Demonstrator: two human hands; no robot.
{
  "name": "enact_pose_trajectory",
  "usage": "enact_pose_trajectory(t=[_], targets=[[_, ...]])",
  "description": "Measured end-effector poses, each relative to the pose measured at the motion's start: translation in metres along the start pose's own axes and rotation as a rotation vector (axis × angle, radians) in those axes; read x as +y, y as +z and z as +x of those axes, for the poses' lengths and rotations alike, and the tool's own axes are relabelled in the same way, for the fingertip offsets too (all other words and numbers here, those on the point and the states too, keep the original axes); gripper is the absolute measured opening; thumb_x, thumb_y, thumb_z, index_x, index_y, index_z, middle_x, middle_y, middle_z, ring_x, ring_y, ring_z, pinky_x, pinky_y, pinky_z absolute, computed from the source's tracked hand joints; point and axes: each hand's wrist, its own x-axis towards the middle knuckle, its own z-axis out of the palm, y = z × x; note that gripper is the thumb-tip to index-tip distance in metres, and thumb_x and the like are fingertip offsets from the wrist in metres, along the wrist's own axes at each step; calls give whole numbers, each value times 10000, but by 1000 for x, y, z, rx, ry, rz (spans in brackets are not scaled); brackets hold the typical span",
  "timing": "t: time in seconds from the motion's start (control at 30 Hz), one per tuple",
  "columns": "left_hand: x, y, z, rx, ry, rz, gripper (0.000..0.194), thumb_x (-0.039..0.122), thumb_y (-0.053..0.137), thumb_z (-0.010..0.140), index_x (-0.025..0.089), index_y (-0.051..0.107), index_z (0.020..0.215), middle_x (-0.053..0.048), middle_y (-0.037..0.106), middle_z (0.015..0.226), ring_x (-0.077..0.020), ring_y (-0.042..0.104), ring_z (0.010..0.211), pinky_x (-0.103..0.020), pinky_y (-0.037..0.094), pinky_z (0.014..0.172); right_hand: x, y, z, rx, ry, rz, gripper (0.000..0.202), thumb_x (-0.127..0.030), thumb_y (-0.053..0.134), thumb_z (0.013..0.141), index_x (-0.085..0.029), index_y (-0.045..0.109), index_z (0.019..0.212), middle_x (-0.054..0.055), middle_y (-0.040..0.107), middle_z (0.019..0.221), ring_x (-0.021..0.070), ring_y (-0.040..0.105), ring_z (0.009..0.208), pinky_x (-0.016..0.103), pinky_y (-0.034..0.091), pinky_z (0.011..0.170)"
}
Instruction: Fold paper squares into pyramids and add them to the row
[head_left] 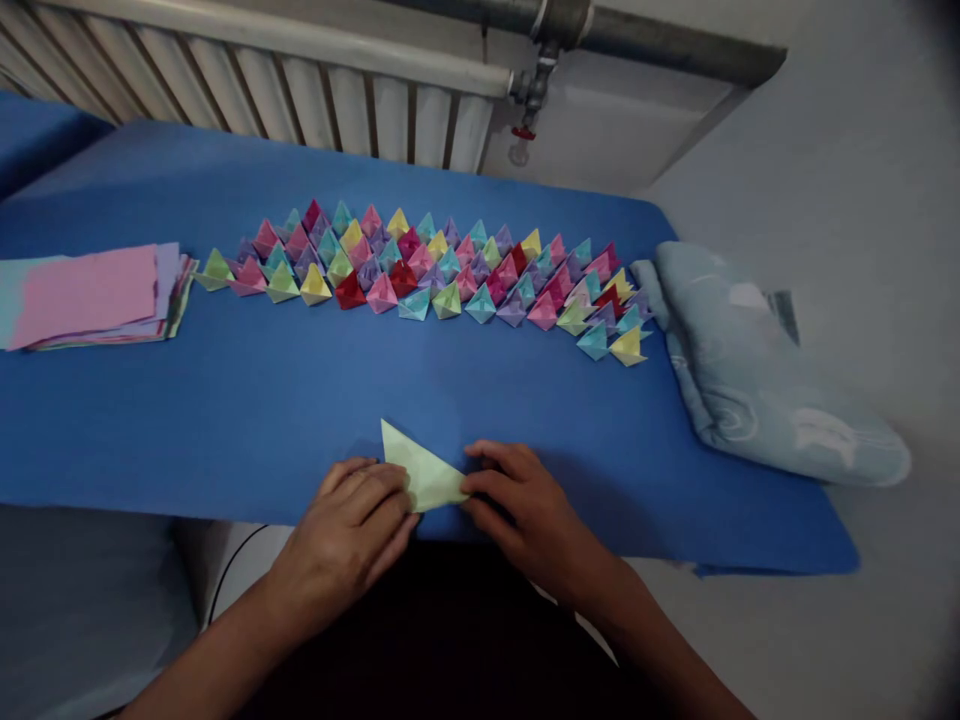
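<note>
A pale green paper [424, 472], folded into a triangle, lies at the near edge of the blue surface with one corner pointing up and left. The fingers of my left hand [349, 525] are together over its lower left part, their tips on the paper. At the right corner, my right hand [525, 505] pinches the paper between fingertips and thumb. Behind the hands, rows of small folded paper boats [446, 300] in pink, yellow, green, blue, purple and red stand close together.
A stack of coloured paper sheets [90, 298] lies at the left on the blue surface [225, 420]. A folded grey-blue blanket [757, 370] rests at the right end. Behind are a white radiator [300, 100] and a pipe with a red-handled valve [534, 95].
</note>
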Motion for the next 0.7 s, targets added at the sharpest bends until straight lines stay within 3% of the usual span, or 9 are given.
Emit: enact_pose_trajectory(t=[0.37, 0.53, 0.7], targets=[[1, 1, 0, -18, -164, -32, 57, 150, 535, 926, 159, 591, 919, -92, 614, 1074, -212, 582, 978, -404, 453, 866, -7, 4, 13, 35, 191, -15, 103, -166, 617, 869, -182, 622, 767, 108, 615, 1159, 245, 562, 1105, 431, 455, 935], [-1, 1, -2, -13, -113, 22, 182, 103, 491, 939, 167, 591, 1077, -98, 616, 1078, -218, 563, 977, -391, 446, 826, -11, 2, 17, 0, 231, -96, 59, -149, 639, 840, -174, 599, 876, 96, 606, 1054, 239, 552, 1004, 388, 460, 866], [0, 0, -4, -52, -53, 23, 230, 73, 463, 942, 172, 624, 1073, -71, 668, 1031, -197, 585, 911, -423, 413, 883, -22, -5, 21, -127, 235, -162, 135, -101, 540, 878, -172, 549, 764, 60, 602, 882, 196, 538, 844, 331, 430, 777]])
